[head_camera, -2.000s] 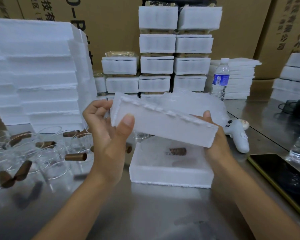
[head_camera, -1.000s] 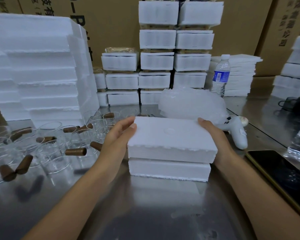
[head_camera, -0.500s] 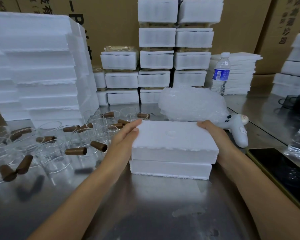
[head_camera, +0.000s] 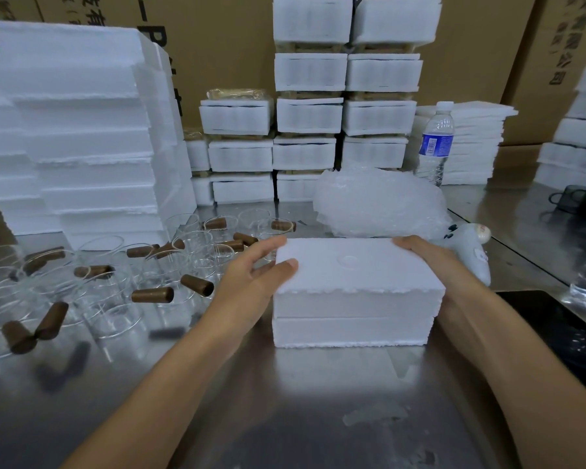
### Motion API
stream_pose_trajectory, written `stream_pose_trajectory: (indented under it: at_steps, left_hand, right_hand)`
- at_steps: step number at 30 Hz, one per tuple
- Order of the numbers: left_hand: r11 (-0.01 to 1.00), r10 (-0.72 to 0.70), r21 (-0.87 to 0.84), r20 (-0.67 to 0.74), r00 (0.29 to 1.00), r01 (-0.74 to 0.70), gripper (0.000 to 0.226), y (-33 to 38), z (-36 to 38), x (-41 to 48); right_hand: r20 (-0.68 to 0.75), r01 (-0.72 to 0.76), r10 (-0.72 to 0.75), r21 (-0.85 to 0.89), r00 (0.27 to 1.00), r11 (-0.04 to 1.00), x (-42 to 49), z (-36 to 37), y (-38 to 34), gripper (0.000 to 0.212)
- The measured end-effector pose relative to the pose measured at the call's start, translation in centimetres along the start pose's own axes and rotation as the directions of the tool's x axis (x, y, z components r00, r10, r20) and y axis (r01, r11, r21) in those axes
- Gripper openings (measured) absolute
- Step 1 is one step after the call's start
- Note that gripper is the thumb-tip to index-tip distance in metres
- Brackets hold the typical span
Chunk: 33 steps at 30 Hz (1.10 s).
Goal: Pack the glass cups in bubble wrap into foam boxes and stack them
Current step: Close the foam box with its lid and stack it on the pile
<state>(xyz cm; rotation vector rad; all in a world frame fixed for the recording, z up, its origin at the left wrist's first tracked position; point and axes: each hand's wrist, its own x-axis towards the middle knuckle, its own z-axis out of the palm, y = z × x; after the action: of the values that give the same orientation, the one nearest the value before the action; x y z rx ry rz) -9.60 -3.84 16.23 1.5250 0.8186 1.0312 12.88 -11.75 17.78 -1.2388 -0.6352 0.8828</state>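
Note:
A white foam box (head_camera: 354,296) stands closed on the steel table (head_camera: 285,418), its lid half seated on the base half. My left hand (head_camera: 251,282) grips the box's left end, thumb on the top edge. My right hand (head_camera: 430,262) grips the right end, its fingers curled over the far corner. Several clear glass cups (head_camera: 190,262) with brown corks lie and stand to the left. A heap of bubble wrap (head_camera: 379,204) lies just behind the box. The box's contents are hidden.
Tall piles of foam halves (head_camera: 82,130) rise at the left. Stacked packed boxes (head_camera: 345,113) line the back wall. A water bottle (head_camera: 435,143), a white controller (head_camera: 471,248) and a dark phone (head_camera: 562,336) sit to the right.
Two seconds ago both hands held the lid tilted above the open base. The lid came down onto the base and now sits flush; both hands stay on the box's ends.

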Motion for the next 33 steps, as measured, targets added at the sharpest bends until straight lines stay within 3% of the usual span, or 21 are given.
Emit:
stream_pose_trajectory:
  at_steps: [2,7,10,13,15,19,22,25,27,31,33]
  left_hand:
    - [0.998,0.021,0.052,0.002,1.0,-0.021,0.025,-0.1,0.0,0.1]
    - [0.979,0.081,0.187,0.007,0.997,-0.081,0.023,-0.4,0.4,-0.2]
    - [0.971,0.067,0.229,0.047,0.997,-0.076,0.026,-0.4,0.3,-0.3]
    - [0.972,0.038,0.226,0.077,0.996,-0.055,0.035,-0.1,0.5,-0.9]
    - [0.974,0.041,0.219,0.105,0.994,-0.064,0.061,-0.7,0.7,-1.2]
    - [0.982,0.063,0.169,0.141,0.988,-0.087,0.084,-1.7,1.2,-1.4]
    - [0.987,0.126,0.088,0.114,0.985,-0.136,0.075,-2.1,1.5,-1.4]
    - [0.976,0.178,0.111,0.094,0.98,-0.188,0.061,-2.1,1.5,-1.6]
    - [0.967,0.222,0.115,0.063,0.973,-0.228,0.066,-2.1,1.4,-1.7]
    - [0.947,0.302,0.107,0.026,0.953,-0.303,0.075,-1.5,1.2,-1.8]
    - [0.942,0.315,0.116,0.023,0.949,-0.315,0.074,-1.3,1.2,-1.9]
  right_hand:
    - [0.021,-0.005,0.006,-0.028,1.0,1.0,-0.1,0.0,-0.4,0.012]
    - [0.074,-0.035,0.038,-0.035,0.997,0.999,-0.3,-0.5,-1.5,0.022]
    - [0.193,-0.047,0.074,-0.139,0.978,0.989,-0.2,-1.4,-1.9,0.056]
    - [0.337,-0.036,0.113,-0.227,0.935,0.973,-0.4,-1.9,-1.6,0.037]
    - [0.309,-0.022,0.094,-0.227,0.947,0.974,-0.6,-1.6,-1.4,0.014]
    - [0.19,-0.01,0.06,-0.255,0.98,0.967,-0.8,-1.7,-1.4,0.028]
    - [0.176,-0.018,0.079,-0.32,0.981,0.947,-1.2,-1.4,-1.9,0.025]
    - [0.163,0.011,0.041,-0.307,0.986,0.952,-1.0,-1.4,-1.8,0.046]
    - [0.208,0.033,0.027,-0.278,0.978,0.96,-1.4,-0.9,-1.9,0.036]
    - [0.309,-0.059,0.076,-0.064,0.948,0.996,-1.7,-0.6,-1.5,0.013]
    - [0.351,-0.1,0.119,-0.072,0.929,0.992,-1.3,-1.0,-1.5,0.014]
